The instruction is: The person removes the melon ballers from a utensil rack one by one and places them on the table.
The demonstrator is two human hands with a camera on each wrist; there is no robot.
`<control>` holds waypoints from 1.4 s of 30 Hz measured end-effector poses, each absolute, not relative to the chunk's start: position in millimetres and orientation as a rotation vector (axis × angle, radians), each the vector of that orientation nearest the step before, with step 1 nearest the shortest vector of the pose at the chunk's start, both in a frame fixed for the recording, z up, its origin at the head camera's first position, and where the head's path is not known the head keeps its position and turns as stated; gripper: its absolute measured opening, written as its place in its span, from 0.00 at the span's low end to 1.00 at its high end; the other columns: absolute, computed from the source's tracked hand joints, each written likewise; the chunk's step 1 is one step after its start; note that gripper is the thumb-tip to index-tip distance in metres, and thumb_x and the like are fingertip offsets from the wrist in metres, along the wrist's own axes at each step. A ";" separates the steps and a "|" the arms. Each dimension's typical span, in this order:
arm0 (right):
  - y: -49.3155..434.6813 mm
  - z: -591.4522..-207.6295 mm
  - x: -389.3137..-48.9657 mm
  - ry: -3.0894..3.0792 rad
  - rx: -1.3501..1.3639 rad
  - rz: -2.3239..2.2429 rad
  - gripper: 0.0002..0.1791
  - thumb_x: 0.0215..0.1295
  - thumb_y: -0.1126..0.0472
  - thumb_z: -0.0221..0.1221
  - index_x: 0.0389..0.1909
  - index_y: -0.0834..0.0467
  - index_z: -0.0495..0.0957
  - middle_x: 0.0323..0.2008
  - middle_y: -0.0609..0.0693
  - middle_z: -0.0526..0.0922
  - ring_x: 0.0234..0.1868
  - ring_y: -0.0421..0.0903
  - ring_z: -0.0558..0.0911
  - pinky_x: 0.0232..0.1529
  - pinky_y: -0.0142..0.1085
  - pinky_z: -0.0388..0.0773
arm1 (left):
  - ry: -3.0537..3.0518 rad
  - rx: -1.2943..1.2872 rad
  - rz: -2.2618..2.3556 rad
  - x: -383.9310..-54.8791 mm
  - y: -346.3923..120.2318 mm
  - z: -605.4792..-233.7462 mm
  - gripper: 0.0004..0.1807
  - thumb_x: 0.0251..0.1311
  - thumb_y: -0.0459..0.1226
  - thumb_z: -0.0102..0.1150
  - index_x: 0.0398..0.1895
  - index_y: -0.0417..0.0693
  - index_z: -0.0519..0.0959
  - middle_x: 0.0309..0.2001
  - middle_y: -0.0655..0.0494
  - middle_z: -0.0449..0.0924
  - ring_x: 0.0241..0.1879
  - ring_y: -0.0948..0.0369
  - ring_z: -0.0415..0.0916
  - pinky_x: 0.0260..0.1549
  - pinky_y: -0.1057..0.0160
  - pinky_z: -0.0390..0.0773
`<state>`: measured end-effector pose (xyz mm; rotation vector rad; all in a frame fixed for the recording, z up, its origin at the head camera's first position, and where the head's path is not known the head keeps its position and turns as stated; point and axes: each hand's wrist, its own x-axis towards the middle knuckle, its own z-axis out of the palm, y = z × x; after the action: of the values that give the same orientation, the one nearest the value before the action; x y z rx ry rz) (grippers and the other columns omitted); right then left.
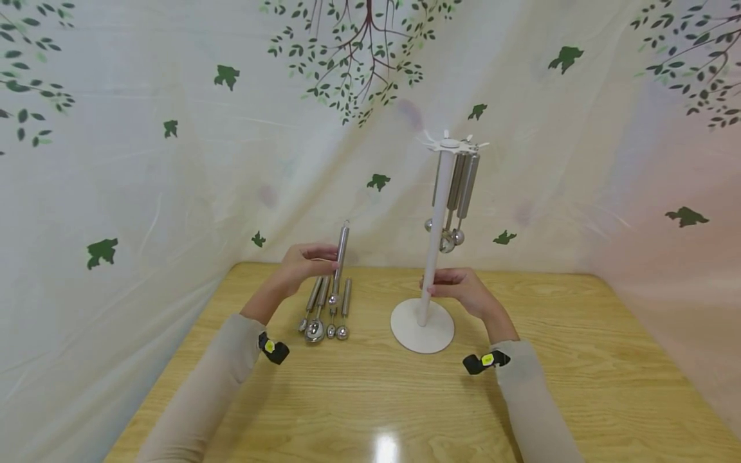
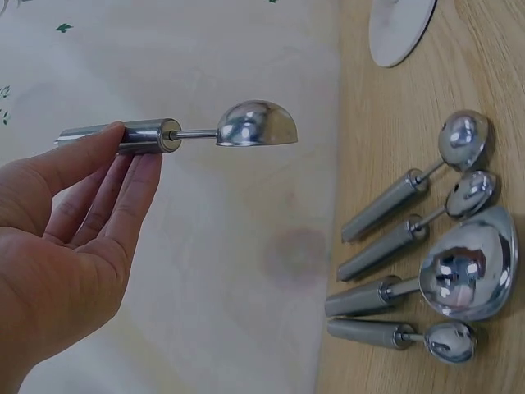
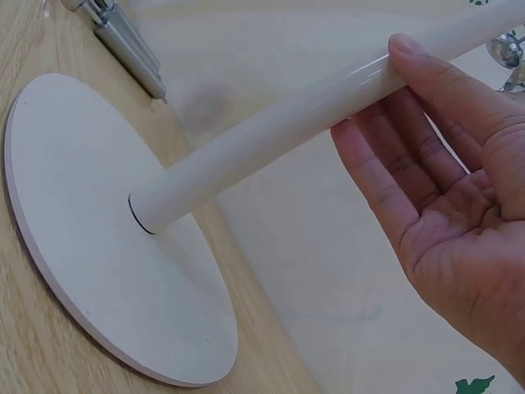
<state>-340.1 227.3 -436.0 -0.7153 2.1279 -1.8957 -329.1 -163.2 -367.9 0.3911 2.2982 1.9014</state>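
Observation:
In the head view my left hand [image 1: 300,267] pinches a steel ball scoop [image 1: 342,247] by its handle, bowl pointing down, above the scoops on the table. The left wrist view shows this scoop's rounded bowl [image 2: 256,125] with thumb and fingers on the handle. Several other steel scoops [image 1: 314,332] lie side by side below it, one with a larger bowl [image 2: 469,264]. My right hand [image 1: 467,293] grips the post [image 3: 271,131] of a white utensil stand low down, thumb on one side and fingers on the other. More scoops [image 1: 467,186] hang from the stand's hooked top [image 1: 457,146].
The stand's round white base [image 1: 408,334] rests on the wooden table [image 1: 359,392]. Behind the table's far edge hangs a pale cloth [image 1: 324,161] printed with leaves and branches. Black wrist cameras [image 1: 276,350] sit on both sleeves.

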 end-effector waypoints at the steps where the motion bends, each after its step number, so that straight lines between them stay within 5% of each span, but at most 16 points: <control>1: 227.2 -435.6 -339.7 2.128 -0.713 -1.895 0.22 0.66 0.70 0.65 0.58 0.77 0.76 0.47 0.50 0.91 0.49 0.40 0.88 0.53 0.35 0.86 | 2.304 0.385 1.894 -329.7 -167.1 -369.6 0.24 0.61 0.29 0.68 0.62 0.35 0.78 0.42 0.61 0.89 0.43 0.64 0.86 0.52 0.61 0.85; 6: 225.8 -433.8 -337.7 2.121 -0.702 -1.898 0.22 0.66 0.71 0.64 0.58 0.77 0.75 0.44 0.41 0.91 0.49 0.39 0.88 0.53 0.34 0.86 | 2.343 0.356 1.843 -330.9 -188.8 -376.2 0.25 0.63 0.31 0.68 0.63 0.34 0.77 0.46 0.57 0.88 0.43 0.63 0.86 0.54 0.60 0.85; 17: 225.8 -434.2 -340.9 2.123 -0.724 -1.890 0.21 0.66 0.70 0.65 0.58 0.76 0.76 0.44 0.42 0.91 0.49 0.40 0.88 0.54 0.35 0.86 | 2.282 0.226 1.820 -336.3 -229.1 -396.3 0.28 0.68 0.30 0.62 0.68 0.28 0.68 0.60 0.35 0.79 0.47 0.62 0.86 0.57 0.61 0.84; 25: 225.5 -432.8 -339.3 2.113 -0.717 -1.908 0.23 0.64 0.72 0.65 0.57 0.78 0.75 0.44 0.43 0.91 0.48 0.40 0.88 0.52 0.35 0.86 | 2.237 0.239 1.831 -339.1 -250.9 -412.2 0.29 0.70 0.29 0.58 0.70 0.23 0.64 0.62 0.31 0.77 0.45 0.65 0.85 0.55 0.65 0.84; 33: 226.8 -433.7 -339.3 2.112 -0.701 -1.917 0.20 0.65 0.72 0.64 0.56 0.76 0.77 0.42 0.40 0.91 0.47 0.39 0.88 0.52 0.34 0.86 | 2.174 0.091 1.895 -340.1 -260.2 -429.2 0.30 0.68 0.28 0.61 0.70 0.24 0.65 0.55 0.45 0.85 0.43 0.66 0.86 0.51 0.67 0.85; 42: 225.8 -433.7 -339.9 2.099 -0.711 -1.921 0.17 0.65 0.73 0.64 0.55 0.73 0.80 0.42 0.41 0.91 0.47 0.40 0.89 0.52 0.34 0.86 | 2.168 0.008 1.906 -341.8 -264.4 -442.0 0.30 0.67 0.29 0.62 0.70 0.26 0.65 0.57 0.39 0.83 0.42 0.65 0.86 0.51 0.66 0.86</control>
<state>-339.9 225.8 -433.7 -0.7114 2.0989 -1.9210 -341.8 -264.4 -442.0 0.0079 2.1678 1.9061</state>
